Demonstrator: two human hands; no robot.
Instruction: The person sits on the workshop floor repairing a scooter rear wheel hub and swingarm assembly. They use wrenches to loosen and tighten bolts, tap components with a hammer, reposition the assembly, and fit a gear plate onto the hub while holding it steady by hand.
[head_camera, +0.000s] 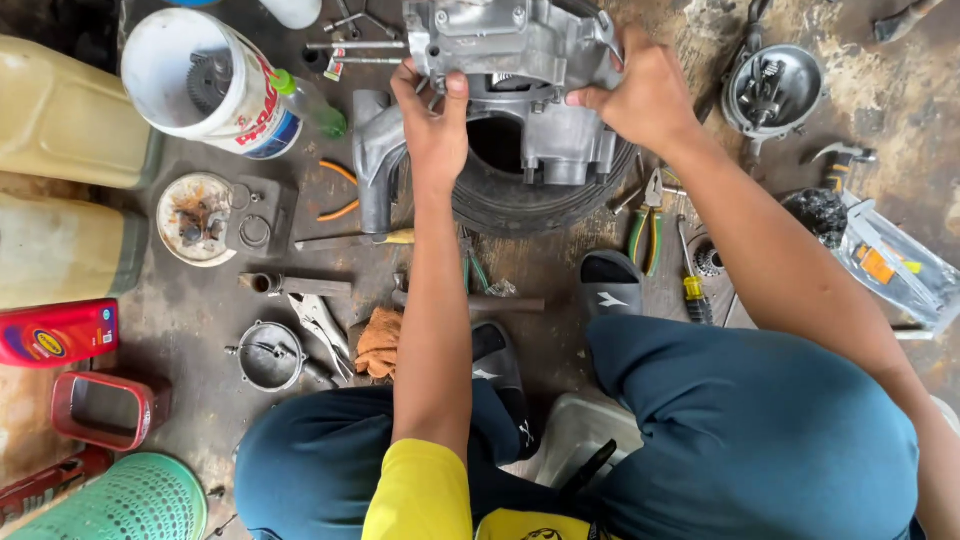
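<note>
Engine crankcase (520, 70): a grey cast-metal housing, held at the top centre of the view over a black rubber tyre (520, 205) that lies flat on the stained workshop floor (200, 300). The casing's lower edge sits on or just above the tyre's rim; which of the two cannot be told. Left hand (432, 125): fingers curled over the casing's left edge, thumb pressed on its face, closed firmly on the metal. Right hand (640, 95): fingers wrapped over the casing's right flank, thumb pointing inward along the side, likewise closed on it. Just left of the tyre, a second grey casting (375, 160) stands beside the left wrist. Right of the tyre lie green-handled pliers (650, 235) and a yellow-handled screwdriver (692, 285); further right, a round metal cover (775, 90) holding small parts. At upper left, a white plastic tub (205, 85) lies on its side with a gear inside, a green-capped bottle (312, 105) touching it. Below these rest a shallow dish of rusty parts (195, 218), locking pliers (322, 325) and an orange rag (382, 342). The person squats in blue trousers (750, 430) and black sandals (612, 285), the nearer sandal just below the tyre.
</note>
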